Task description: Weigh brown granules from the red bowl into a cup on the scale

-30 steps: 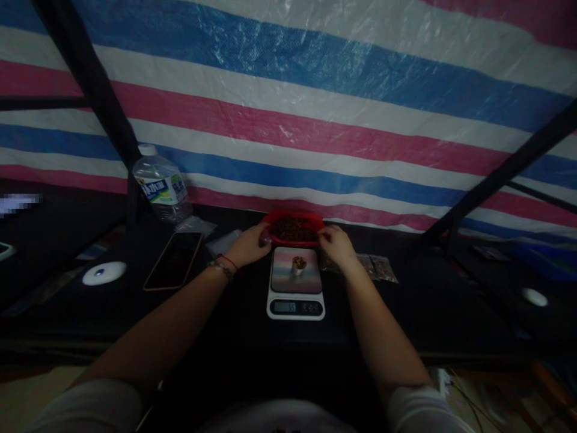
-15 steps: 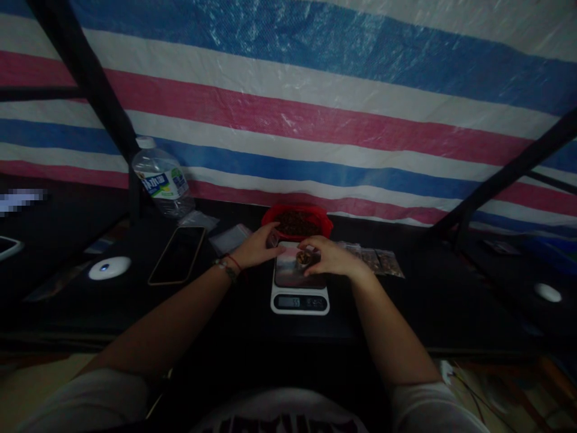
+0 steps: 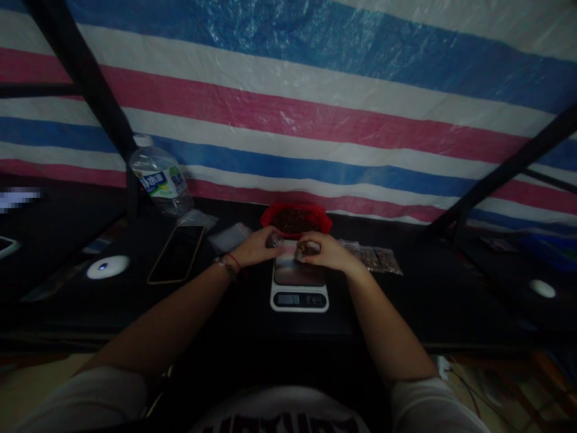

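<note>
The right hand (image 3: 327,252) grips 1 small cup (image 3: 298,252) of brown pieces — the left hand (image 3: 258,247) pinches something clear (image 3: 274,240) — the red basin (image 3: 324,219) holds brown bits (image 3: 295,221).

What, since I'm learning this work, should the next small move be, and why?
Probably move the small round cup of brown pieces toward the clear plastic item, perhaps a bag, in the left hand: the right hand grips the cup over the white rectangular digital scale, close by, and small clear plastic bags of similar-looking pieces lie to the right.
</note>
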The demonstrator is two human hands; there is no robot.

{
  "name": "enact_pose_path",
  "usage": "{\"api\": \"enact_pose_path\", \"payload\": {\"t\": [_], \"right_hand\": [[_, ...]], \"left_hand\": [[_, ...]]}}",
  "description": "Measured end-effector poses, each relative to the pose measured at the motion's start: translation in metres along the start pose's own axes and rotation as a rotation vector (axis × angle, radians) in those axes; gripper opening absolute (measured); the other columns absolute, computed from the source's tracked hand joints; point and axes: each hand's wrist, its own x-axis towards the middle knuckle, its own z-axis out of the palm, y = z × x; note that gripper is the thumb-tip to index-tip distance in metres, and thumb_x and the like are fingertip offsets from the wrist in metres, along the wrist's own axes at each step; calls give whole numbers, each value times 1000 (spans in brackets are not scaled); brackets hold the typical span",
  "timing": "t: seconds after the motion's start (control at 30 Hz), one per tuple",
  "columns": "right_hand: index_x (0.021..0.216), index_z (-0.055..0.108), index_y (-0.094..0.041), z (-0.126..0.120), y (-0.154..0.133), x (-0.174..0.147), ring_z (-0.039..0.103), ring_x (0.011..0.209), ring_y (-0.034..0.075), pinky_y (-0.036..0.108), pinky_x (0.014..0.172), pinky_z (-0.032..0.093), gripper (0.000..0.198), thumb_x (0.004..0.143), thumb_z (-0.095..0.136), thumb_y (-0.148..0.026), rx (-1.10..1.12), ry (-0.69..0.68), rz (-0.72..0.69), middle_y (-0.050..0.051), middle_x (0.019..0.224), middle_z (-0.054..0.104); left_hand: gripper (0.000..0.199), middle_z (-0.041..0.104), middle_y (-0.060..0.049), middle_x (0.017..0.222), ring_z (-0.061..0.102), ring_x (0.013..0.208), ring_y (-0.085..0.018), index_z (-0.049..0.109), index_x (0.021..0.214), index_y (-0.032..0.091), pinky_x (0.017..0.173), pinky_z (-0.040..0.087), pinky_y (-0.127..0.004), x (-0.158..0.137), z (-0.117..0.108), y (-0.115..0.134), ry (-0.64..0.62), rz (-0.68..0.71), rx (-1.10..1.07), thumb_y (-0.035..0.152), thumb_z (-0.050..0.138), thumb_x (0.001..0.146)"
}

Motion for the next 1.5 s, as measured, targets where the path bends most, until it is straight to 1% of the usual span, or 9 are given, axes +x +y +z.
{"api": "enact_pose_path", "payload": {"t": [0.2,0.37,0.5,0.6,0.73,0.83,1.03,1.2,1.5], "right_hand": [[115,66,-21,9,-2,5,63,103,20,36,94,49,40,75,70,-20,97,229,-39,8,113,66],[120,62,-24,19,-10,8,61,109,22,39,97,48,47,74,71,-20,95,291,-36,7,117,65],[120,58,-22,28,-8,8,64,105,20,35,93,51,52,71,75,-20,195,307,22,7,114,66],[111,61,-20,27,-8,8,66,97,19,34,89,52,42,72,75,-20,160,287,33,6,105,67],[104,67,-22,21,-14,7,63,107,21,39,97,49,29,76,73,-21,37,260,-70,7,112,67],[111,69,-25,19,-17,6,60,113,23,42,100,47,30,80,72,-25,-4,266,-161,8,118,66],[131,59,-31,19,-16,3,60,116,23,41,101,47,47,85,69,-28,-35,310,-146,7,126,65],[134,56,-30,17,-22,3,61,114,22,39,100,48,50,86,67,-27,-17,328,-133,6,124,66],[135,54,-27,20,-18,4,58,117,22,39,99,49,52,84,65,-21,-13,306,-134,9,127,60]], "left_hand": [[46,67,-7,103,63,91,-23,57,112,18,81,50,-35,-2,-3,9,65,54,76,43,67,75],[53,66,-8,106,63,92,-24,55,116,19,80,50,-35,-4,1,19,41,103,142,48,69,74],[53,66,-10,107,64,95,-25,56,114,17,82,50,-36,-4,6,24,63,111,178,50,69,74],[52,67,-10,104,64,94,-26,57,113,17,81,50,-36,-4,8,24,60,121,177,47,71,73],[50,67,-9,105,65,95,-26,57,112,18,83,50,-36,-4,10,23,53,130,145,48,71,74],[49,67,-9,107,64,98,-25,57,113,18,86,50,-37,-4,11,23,51,145,108,44,71,73],[47,66,-9,110,64,98,-24,56,114,17,88,51,-37,-4,13,22,75,165,25,40,69,75],[46,66,-9,106,65,94,-23,55,114,16,84,52,-36,-4,14,22,91,156,-14,38,69,76],[46,66,-10,112,64,100,-24,54,117,17,90,51,-36,-4,16,16,153,174,-37,38,66,78]]}}
